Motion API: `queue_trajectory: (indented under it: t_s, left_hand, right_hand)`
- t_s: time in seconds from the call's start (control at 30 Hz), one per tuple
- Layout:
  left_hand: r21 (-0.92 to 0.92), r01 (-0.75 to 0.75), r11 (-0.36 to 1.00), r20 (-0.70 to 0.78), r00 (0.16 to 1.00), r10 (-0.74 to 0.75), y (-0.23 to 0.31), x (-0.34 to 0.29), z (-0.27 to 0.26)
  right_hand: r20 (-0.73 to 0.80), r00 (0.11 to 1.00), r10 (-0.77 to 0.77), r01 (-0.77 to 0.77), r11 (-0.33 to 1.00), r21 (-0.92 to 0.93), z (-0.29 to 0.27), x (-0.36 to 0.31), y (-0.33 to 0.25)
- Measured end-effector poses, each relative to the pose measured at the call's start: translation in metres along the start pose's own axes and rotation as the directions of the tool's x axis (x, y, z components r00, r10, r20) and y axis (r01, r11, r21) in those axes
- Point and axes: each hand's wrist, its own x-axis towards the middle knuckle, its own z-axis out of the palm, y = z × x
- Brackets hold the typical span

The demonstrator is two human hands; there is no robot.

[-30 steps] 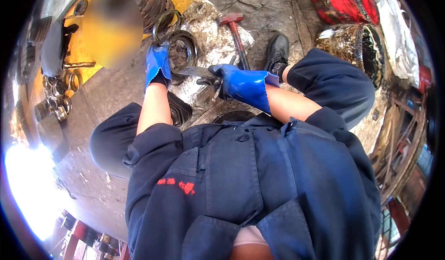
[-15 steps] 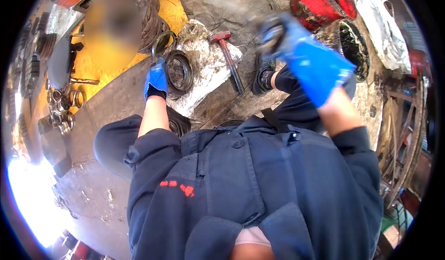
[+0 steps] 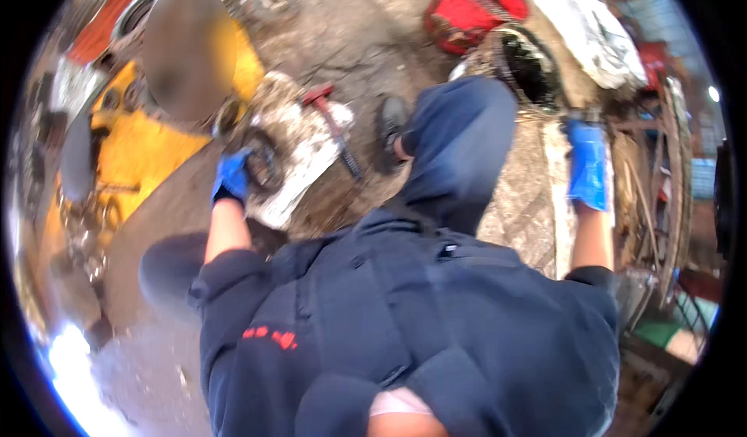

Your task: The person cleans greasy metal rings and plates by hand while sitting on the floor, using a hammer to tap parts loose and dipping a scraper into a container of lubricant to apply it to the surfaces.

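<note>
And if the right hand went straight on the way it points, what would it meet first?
Probably the white bag, the right hand passing close to the open bucket; blur leaves depth unclear.

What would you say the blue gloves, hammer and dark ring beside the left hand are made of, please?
The blue gloves look like glossy rubber or plastic, since the right one shines. The hammer has a blocky red head, probably painted metal; blur leaves its handle uncertain. The dark ring seems metal from its dull sheen, though rubber is possible.

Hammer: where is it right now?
In the head view, the hammer is in the upper half, left of centre, between the dark ring and the black shoe.
</note>
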Motion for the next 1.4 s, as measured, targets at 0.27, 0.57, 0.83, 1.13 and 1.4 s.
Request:
queue_trajectory:
  t_s: [0.27, 0.57, 0.83, 1.13, 1.4]
  left_hand:
    - [-0.153, 0.092, 0.984, -0.055, 0.993, -0.101, -0.035, 0.001, -0.004]
    - [0.168, 0.173, 0.970, -0.143, 0.978, -0.150, -0.043, 0.012, -0.011]
    - [0.769, -0.145, 0.623, 0.106, 0.989, 0.098, 0.013, -0.024, 0.020]
    - [0.277, 0.238, 0.931, -0.160, 0.967, -0.200, 0.047, -0.037, 0.041]
    - [-0.137, 0.183, 0.973, -0.144, 0.969, -0.202, -0.006, -0.024, 0.056]
  right_hand:
    - [0.059, 0.948, -0.314, 0.247, 0.604, -0.758, 0.065, -0.059, 0.007]
    - [0.244, 0.970, -0.023, 0.225, 0.478, -0.849, 0.019, -0.116, -0.036]
    - [0.165, 0.867, -0.471, 0.401, 0.461, -0.791, -0.037, -0.094, -0.080]
    - [0.113, 0.473, -0.874, 0.588, 0.409, 0.698, 0.090, -0.199, -0.303]
    - [0.511, 0.480, -0.713, 0.148, 0.640, 0.754, 0.220, -0.227, -0.371]
